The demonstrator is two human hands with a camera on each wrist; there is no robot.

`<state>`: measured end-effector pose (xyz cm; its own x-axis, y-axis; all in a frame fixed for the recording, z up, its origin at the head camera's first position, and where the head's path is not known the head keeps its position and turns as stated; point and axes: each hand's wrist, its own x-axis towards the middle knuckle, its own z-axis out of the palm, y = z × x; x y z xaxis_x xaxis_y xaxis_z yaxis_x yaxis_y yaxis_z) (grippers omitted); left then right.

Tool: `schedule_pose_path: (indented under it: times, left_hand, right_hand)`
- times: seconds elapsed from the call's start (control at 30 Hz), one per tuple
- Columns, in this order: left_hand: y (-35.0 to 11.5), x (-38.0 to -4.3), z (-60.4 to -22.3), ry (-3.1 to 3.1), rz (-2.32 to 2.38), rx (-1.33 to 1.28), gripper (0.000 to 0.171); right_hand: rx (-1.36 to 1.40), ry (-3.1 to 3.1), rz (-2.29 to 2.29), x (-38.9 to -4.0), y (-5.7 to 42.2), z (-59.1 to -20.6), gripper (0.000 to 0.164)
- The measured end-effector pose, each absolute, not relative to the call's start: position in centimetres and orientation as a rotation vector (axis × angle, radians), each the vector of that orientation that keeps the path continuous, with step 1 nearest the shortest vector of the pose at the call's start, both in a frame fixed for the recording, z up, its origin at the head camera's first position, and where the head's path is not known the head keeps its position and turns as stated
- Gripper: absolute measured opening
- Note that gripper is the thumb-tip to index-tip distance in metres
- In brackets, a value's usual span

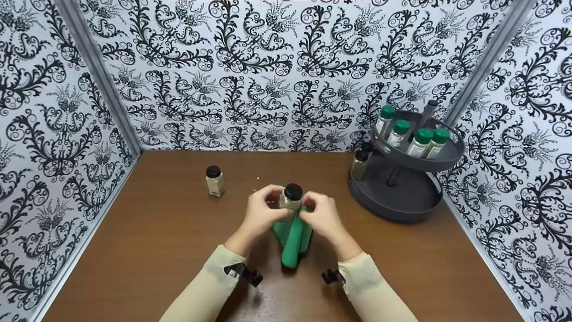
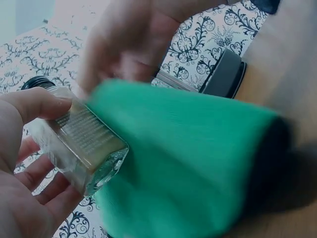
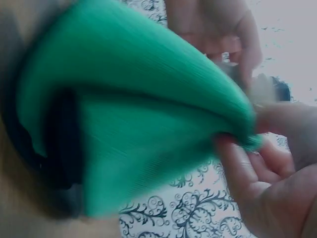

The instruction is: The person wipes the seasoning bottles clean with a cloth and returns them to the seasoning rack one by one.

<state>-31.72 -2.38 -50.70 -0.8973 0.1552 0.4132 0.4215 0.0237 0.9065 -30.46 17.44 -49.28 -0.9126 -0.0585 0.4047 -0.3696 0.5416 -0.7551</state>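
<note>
My left hand (image 1: 260, 213) holds a square glass spice jar (image 2: 84, 136) with a black cap, thumb on one side and fingers on the other. In the left wrist view, printed text shows on its side and pale contents inside. My right hand (image 1: 322, 217) pinches the upper end of a green cloth (image 3: 148, 124) between thumb and fingers. The cloth hangs in folds below the jar and between both hands, blurred in the wrist views. Whether the cloth touches the jar, I cannot tell.
Another black-capped spice jar (image 1: 215, 184) stands on the brown table (image 1: 170, 241) at the left. At the right is a dark two-tier rack (image 1: 402, 217), with several green-capped jars (image 1: 420, 144) above and a black-capped jar (image 1: 359, 167) on its lower tier. Patterned walls enclose the table.
</note>
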Motion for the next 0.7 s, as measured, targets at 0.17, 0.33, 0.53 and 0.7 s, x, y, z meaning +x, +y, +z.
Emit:
schedule_pose_path:
  times: [0.17,0.33,0.53,0.7]
  left_hand:
    - [-2.4,-31.5,-50.4,-2.095,-1.961,-0.623,0.045]
    - [-2.2,-31.7,-50.5,-2.134,-1.927,-0.607,0.044]
    - [-2.2,-31.8,-50.8,-2.146,-1.938,-0.552,0.044]
    - [-2.2,-31.7,-50.7,-2.072,-2.035,-0.559,0.046]
  right_hand:
    - [0.363,-2.334,1.437,-30.4,17.6,-48.9,0.014]
    - [0.348,-1.863,1.759,-29.5,17.7,-47.7,0.011]
    - [0.326,-1.997,1.772,-30.2,17.4,-48.5,0.011]
    - [0.346,-2.41,1.56,-31.0,17.7,-49.7,0.013]
